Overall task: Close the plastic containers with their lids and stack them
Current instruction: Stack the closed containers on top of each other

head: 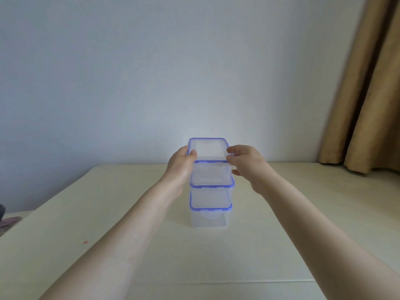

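Three clear plastic containers with blue-rimmed lids stand stacked in the middle of the table. The bottom container (209,218) rests on the tabletop, the middle container (211,194) on it, and the top container (211,167) sits on the middle one, lid (208,149) on. My left hand (180,164) grips the top container's left side, thumb over the lid's edge. My right hand (249,164) holds its right side, fingers curled at the lid corner.
The cream table (108,213) runs back to a pale wall (151,72). A tan curtain (368,105) hangs at the right. A small red spot (85,242) marks the tabletop at the left; a dark object (6,217) lies past the left edge.
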Demonstrator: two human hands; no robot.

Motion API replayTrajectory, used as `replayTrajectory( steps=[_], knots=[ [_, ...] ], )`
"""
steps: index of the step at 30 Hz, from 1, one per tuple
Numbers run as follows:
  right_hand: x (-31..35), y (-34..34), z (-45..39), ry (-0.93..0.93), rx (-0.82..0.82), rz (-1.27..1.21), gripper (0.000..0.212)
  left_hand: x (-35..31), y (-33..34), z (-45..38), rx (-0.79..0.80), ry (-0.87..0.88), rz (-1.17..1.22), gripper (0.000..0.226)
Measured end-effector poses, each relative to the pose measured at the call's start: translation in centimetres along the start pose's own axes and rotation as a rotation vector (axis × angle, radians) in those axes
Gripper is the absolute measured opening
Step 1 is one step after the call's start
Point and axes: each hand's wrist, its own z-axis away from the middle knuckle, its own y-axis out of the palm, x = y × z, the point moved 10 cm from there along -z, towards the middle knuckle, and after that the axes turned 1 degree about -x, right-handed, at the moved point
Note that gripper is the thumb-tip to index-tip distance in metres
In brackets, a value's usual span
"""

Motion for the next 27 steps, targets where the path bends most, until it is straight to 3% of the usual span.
replayTrajectory(
  steps=[3,10,16,19,23,27],
  knots=[
    [-0.2,0.0,-0.2,-0.005,0.008,0.0,0.04,0.0,0.3,0.1,0.021,-0.003,-0.031,0.022],
    [-1.4,-0.7,-0.1,0.0,-0.029,-0.069,0.045,1.6,-0.4,0.4,-0.021,-0.018,0.008,0.037],
    [-7.9,-0.3,1.7,0.223,-0.053,-0.054,0.053,10.8,-1.6,3.0,-0.086,-0.4,0.066,0.079],
    [-10.5,1.1,2.9,0.309,0.009,-0.038,0.051,13.3,-0.9,4.5,-0.074,-0.497,0.163,0.067],
    [-12.2,2.6,3.8,0.343,0.052,-0.047,0.045,13.8,0.9,5.6,-0.004,-0.482,0.264,0.051],
    [-12.3,2.6,3.4,0.309,0.023,-0.084,0.038,13.7,2.0,5.7,0.044,-0.44,0.219,0.056]
  ],
)
